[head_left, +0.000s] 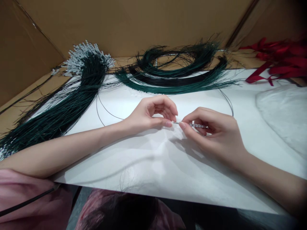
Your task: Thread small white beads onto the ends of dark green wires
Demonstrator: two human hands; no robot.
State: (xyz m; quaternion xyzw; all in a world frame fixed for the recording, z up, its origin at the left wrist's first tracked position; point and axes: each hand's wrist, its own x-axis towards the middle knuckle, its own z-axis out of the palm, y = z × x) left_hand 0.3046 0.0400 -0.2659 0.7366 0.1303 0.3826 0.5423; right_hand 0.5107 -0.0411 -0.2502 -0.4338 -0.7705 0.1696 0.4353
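Note:
My left hand rests on the white sheet with thumb and fingers curled in a pinch; what they hold is too small to make out. My right hand is closed on a thin dark wire strung with small pale beads. The wire's bare tip sticks out between the two thumbs, and its long end loops off to the right behind my hand. The fingertips of both hands nearly touch.
A bundle of dark green wires with white bead tips lies at the left. Coiled green and black wires lie at the back. Red ribbon and a clear plastic bag sit at the right. Brown cardboard walls surround the surface.

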